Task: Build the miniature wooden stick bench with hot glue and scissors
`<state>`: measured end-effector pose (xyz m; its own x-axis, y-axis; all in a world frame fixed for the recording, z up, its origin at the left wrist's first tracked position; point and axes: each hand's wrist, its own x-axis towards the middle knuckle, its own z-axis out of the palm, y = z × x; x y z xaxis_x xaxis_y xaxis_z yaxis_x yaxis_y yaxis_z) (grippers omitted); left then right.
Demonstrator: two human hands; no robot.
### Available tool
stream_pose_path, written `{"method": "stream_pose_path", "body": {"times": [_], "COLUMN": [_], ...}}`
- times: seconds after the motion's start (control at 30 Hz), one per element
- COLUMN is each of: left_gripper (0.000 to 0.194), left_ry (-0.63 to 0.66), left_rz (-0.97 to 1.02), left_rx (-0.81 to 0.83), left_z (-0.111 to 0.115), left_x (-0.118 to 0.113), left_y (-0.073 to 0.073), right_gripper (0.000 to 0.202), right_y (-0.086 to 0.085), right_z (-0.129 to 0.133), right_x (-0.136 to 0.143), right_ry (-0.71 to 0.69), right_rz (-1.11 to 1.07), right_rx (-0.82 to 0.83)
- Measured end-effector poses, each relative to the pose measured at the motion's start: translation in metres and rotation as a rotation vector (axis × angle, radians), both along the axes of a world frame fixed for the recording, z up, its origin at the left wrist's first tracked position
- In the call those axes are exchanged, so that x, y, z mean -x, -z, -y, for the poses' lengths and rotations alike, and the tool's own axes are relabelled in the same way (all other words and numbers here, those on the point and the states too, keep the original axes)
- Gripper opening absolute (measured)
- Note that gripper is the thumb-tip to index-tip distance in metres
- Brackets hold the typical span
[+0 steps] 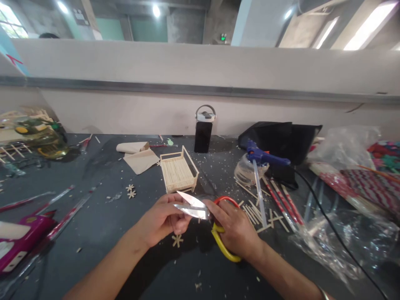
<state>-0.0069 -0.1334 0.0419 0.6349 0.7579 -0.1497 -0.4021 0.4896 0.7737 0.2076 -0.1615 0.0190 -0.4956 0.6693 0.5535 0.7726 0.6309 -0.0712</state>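
Note:
My right hand point(236, 227) grips a pair of scissors point(200, 213) with red and yellow handles. Its blades are parted and point left at my left hand point(165, 221). The fingers of that left hand are closed in a pinch beside the blades; whatever lies between them is hidden or too small to make out. Just beyond stands a little bed-like frame of thin wooden sticks point(178, 171). A star-shaped piece of sticks point(177, 240) lies below my left hand. Two similar star pieces point(131, 191) rest farther left.
At the right, a blue glue gun point(265, 156) with its cord sits on a tape roll point(245, 171), near loose sticks point(252, 213) and plastic wrap point(353, 237). A lidded bottle point(203, 131) stands behind. Brown paper point(140, 160) and a magenta device point(28, 239) lie leftward.

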Motion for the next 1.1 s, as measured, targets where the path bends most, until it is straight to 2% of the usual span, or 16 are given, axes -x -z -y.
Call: {"method": "stream_pose_path", "body": {"times": [0.27, 0.4, 0.5, 0.7, 0.9, 1.1], "left_gripper": [0.006, 0.005, 0.005, 0.017, 0.024, 0.013], "left_ry": [-0.039, -0.15, -0.21, -0.253, -0.269, -0.309], "left_rz": [-0.016, -0.029, -0.042, -0.075, -0.162, -0.215], "left_rx": [-0.041, -0.065, -0.106, -0.107, -0.161, -0.199], "left_z": [-0.001, -0.002, -0.003, -0.006, -0.005, -0.007], "left_x": [-0.001, -0.001, 0.001, 0.002, 0.002, 0.004], "left_y": [-0.005, -0.008, -0.01, -0.012, -0.012, -0.008], "right_gripper": [0.044, 0.028, 0.023, 0.023, 0.024, 0.025], "right_y": [0.001, 0.0, -0.003, 0.0, 0.001, 0.003], "right_z": [0.002, 0.0, -0.003, -0.004, -0.004, -0.003], "right_x": [0.003, 0.003, 0.002, 0.001, 0.004, 0.004], "right_ry": [-0.049, 0.095, 0.187, 0.131, 0.085, 0.094], "right_rz": [-0.12, -0.477, -0.6, -0.579, -0.548, -0.524], "right_rx": [-0.038, 0.094, 0.144, 0.263, 0.288, 0.297]}}
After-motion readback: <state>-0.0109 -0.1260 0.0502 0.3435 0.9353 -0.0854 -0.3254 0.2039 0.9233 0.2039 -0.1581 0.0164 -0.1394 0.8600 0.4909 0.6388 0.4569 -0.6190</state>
